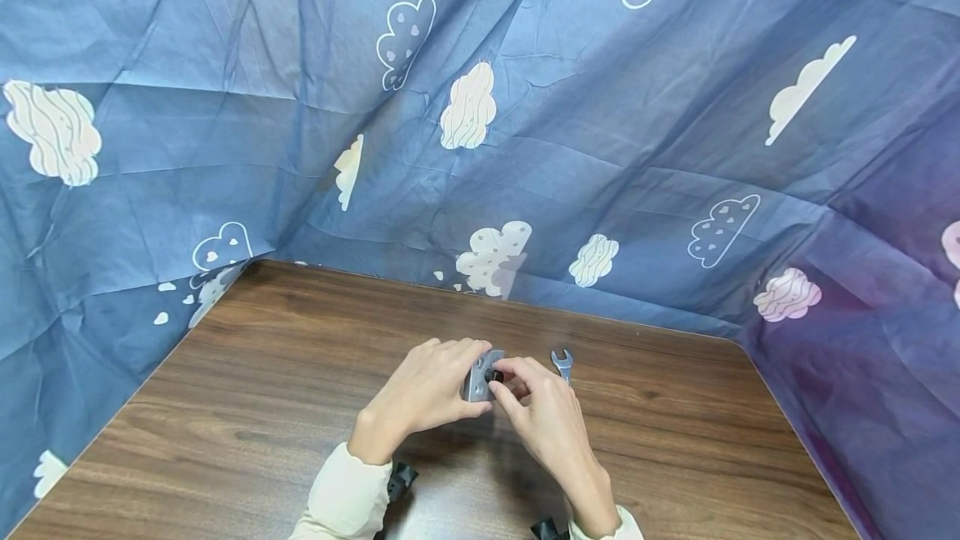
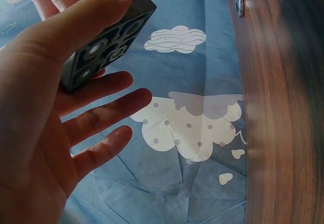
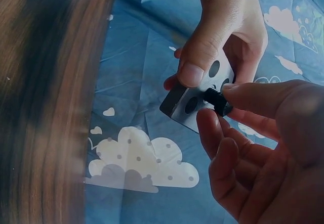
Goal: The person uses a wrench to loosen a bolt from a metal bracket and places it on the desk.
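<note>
Left hand [image 1: 429, 386] has the grey metal block [image 3: 182, 117] pinched by its edges, thumb on one side, fingers on the other; block is held up tilted, above the table [image 1: 247, 390]. Right hand [image 1: 546, 417] has a narrow pinch, thumb and index on the head of a black bolt [image 3: 217, 101].

Status, my read: early in the fit-up. Bolt is lined up with the block's holed face, tip at or just inside a hole. Can't tell if thread has caught. Good run of thread shows between head and face, so it's not seated. Neighbouring holes on that face, a dark one [image 3: 191, 105] and another, have no bolt in them. Far side shows recesses from the left wrist; can't tell what's in them.

Left, as I judge it: running the bolt in, then snugging it. Open-end wrench [image 1: 564, 365] lies on the table beyond the right hand, unused.
</note>
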Demonstrator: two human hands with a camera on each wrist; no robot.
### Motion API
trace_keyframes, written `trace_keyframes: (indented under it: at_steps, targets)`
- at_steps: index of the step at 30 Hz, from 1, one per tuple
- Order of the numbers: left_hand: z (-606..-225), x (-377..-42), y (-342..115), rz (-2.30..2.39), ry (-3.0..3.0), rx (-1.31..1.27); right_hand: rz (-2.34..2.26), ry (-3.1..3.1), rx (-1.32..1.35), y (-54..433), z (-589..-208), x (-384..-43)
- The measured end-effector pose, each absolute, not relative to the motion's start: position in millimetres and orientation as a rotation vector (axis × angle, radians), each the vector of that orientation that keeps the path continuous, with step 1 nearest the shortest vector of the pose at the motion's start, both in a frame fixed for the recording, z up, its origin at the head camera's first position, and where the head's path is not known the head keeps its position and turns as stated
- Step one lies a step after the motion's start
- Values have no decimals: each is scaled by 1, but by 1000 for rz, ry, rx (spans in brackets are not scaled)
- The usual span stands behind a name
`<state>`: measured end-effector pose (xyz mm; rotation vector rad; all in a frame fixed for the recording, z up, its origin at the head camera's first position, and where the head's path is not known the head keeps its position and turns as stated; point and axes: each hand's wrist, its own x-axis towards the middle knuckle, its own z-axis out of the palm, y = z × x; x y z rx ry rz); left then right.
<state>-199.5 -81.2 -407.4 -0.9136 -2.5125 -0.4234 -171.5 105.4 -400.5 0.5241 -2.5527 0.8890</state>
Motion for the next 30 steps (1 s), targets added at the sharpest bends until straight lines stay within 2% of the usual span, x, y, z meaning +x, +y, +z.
trace_keyframes:
  at_steps: [30]
  targets:
    - [-408,-200,-82,-425,-2474,-915,898,-2573,489,107,-399,-171]
